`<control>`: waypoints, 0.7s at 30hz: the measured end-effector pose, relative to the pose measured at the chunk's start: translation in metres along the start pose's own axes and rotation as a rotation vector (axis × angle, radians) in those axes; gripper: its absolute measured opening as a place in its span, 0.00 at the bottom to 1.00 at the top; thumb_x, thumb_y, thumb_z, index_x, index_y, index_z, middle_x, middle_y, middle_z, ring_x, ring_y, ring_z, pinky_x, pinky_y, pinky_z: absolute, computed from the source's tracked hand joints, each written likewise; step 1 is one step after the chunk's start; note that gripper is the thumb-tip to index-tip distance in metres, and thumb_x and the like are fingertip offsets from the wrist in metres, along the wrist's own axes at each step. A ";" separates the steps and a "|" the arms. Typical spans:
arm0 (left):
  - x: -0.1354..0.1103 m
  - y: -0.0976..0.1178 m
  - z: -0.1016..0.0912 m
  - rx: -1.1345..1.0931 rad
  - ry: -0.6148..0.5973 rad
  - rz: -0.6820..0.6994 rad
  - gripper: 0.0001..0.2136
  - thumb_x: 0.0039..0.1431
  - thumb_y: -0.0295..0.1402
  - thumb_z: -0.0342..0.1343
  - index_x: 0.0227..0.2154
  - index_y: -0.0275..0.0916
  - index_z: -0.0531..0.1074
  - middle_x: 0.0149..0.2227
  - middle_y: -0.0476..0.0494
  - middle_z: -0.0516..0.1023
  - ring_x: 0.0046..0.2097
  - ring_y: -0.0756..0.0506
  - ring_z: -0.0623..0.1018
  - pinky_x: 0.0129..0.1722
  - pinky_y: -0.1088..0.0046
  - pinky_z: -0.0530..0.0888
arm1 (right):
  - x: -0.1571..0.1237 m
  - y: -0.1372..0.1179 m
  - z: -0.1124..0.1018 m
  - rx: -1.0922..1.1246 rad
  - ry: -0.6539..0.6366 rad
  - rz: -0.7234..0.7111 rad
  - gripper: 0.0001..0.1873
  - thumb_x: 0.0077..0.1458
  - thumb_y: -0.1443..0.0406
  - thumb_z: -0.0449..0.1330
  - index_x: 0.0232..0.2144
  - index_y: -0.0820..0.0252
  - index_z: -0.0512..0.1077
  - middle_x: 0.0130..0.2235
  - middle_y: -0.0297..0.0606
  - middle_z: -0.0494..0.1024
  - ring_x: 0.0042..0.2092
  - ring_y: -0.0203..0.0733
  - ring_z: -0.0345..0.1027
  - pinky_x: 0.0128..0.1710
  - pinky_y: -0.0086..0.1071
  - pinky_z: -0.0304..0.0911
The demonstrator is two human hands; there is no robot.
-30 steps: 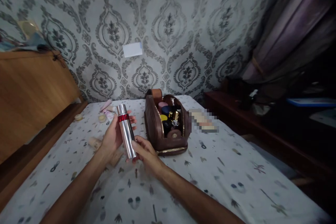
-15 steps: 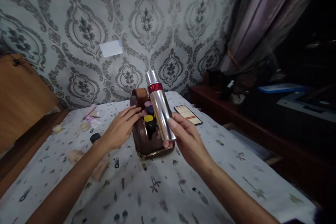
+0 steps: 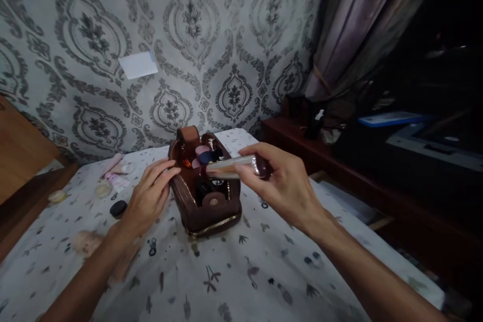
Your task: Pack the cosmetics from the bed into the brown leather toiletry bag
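Note:
My right hand is closed around a shiny silver bottle. The bottle lies nearly level over the open brown cosmetic bag, its dark red band toward the bag's left side. With fingertips hooked over the bag's left rim, my left hand grips the bag; its thumb is hidden. Inside are a pink round item, a dark blue one, a small orange-red item and a round brownish-pink piece near the front. The bottle hides some of the contents.
A pink tube, a small pale jar, a black lid and blurred beige items lie left on the patterned sheet. Patterned wallpaper stands behind. A dark red ledge and drawer are at right.
My right hand has tipped the silver bottle from upright to nearly level over the bag. My left hand stays at the bag's left rim. The phone no longer shows. The view has shifted.

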State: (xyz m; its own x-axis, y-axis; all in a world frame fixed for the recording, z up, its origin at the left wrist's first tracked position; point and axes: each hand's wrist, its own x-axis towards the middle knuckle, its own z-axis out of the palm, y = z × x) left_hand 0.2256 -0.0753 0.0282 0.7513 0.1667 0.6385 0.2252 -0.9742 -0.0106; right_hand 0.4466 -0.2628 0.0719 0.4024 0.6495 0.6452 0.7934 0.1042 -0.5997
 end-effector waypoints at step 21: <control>-0.001 0.004 0.006 -0.058 0.008 -0.036 0.22 0.63 0.20 0.42 0.57 0.42 0.64 0.59 0.37 0.67 0.63 0.39 0.65 0.62 0.52 0.66 | 0.077 -0.018 0.077 -0.191 -0.305 -0.052 0.23 0.60 0.63 0.58 0.54 0.66 0.59 0.41 0.42 0.76 0.39 0.48 0.71 0.39 0.35 0.61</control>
State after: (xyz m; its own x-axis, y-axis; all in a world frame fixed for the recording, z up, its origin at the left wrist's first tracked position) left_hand 0.2299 -0.0785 0.0230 0.7384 0.2005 0.6439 0.2154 -0.9749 0.0566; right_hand 0.4280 -0.1565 0.0952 0.2268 0.8451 0.4842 0.8919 0.0194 -0.4517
